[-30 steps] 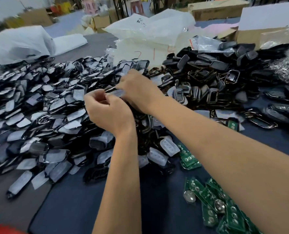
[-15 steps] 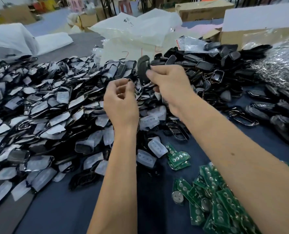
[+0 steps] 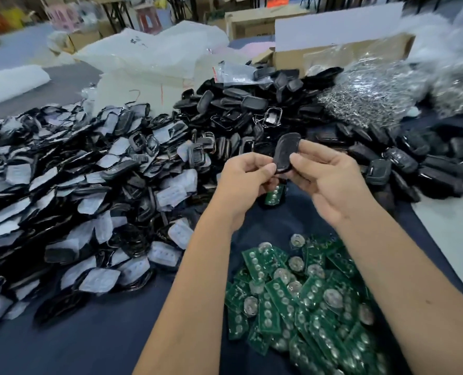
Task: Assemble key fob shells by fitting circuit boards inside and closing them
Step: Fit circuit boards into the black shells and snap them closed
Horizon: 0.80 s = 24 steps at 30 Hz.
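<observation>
Table: a dark blue cloth (image 3: 116, 345) covers the work surface, crowded with heaps of parts.
Left heap: black shell halves with pale button pads (image 3: 62, 190) spread across the left side, from the near edge toward the back.
Back heap: plain black covers (image 3: 252, 104) are piled behind the hands, running on to the right.
Metal heap: a glinting pile of small silver pieces (image 3: 365, 96) sits at the far right; what they are is too blurred to tell.
Boards: green circuit boards (image 3: 300, 299) with round silver cells lie in a loose pile near the front, between the two forearms.
Right hand: the right hand (image 3: 330, 182) pinches a black shell (image 3: 286, 152) between thumb and fingertips, holding it on end above the cloth.
Left hand: the left hand (image 3: 245, 180) has its fingers curled against the shell's lower left edge, and a green board (image 3: 273, 194) shows just beneath it; whether this hand holds that board cannot be told.
Step in hand: seemingly lining up a shell for fitting, the shell held between both hands.
Next move: it likely calls for seating a board squarely inside the shell, then pressing a matching half on evenly until the edges close.
</observation>
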Each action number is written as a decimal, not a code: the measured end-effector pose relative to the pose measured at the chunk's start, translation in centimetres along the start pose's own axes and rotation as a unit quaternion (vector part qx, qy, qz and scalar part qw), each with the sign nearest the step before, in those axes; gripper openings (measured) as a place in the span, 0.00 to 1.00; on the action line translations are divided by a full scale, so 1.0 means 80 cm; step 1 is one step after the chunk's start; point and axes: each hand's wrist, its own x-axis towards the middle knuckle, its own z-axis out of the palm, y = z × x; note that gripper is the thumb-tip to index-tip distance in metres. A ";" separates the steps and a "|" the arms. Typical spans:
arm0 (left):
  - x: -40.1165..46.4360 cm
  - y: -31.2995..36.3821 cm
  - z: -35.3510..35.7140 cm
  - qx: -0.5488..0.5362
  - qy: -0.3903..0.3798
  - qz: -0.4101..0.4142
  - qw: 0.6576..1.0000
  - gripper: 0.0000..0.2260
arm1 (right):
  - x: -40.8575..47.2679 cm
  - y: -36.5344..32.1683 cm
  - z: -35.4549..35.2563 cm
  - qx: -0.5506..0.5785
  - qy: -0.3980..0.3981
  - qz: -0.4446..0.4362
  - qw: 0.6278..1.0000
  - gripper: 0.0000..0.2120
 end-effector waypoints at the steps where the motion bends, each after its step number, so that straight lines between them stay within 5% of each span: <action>1: -0.001 0.000 0.001 0.003 -0.003 0.007 1.000 0.05 | 0.002 0.001 -0.002 0.000 0.004 -0.004 1.000 0.14; 11: -0.008 0.000 0.007 -0.016 0.021 0.033 0.999 0.10 | 0.008 0.012 0.000 0.029 0.039 -0.003 0.999 0.09; 14: -0.006 -0.001 0.009 0.121 0.081 0.112 0.983 0.10 | 0.005 0.019 0.007 -0.031 0.067 -0.038 0.997 0.07; 17: -0.010 -0.002 0.017 0.324 0.100 0.221 0.914 0.08 | 0.002 0.022 0.014 -0.054 0.096 -0.053 0.993 0.06; 20: -0.011 -0.004 0.023 0.373 0.080 0.276 0.882 0.06 | 0.005 0.022 0.012 -0.041 0.129 -0.053 0.989 0.06; 24: -0.013 0.000 0.013 0.370 0.081 0.254 0.890 0.05 | 0.013 0.021 -0.002 -0.010 0.089 -0.027 0.996 0.09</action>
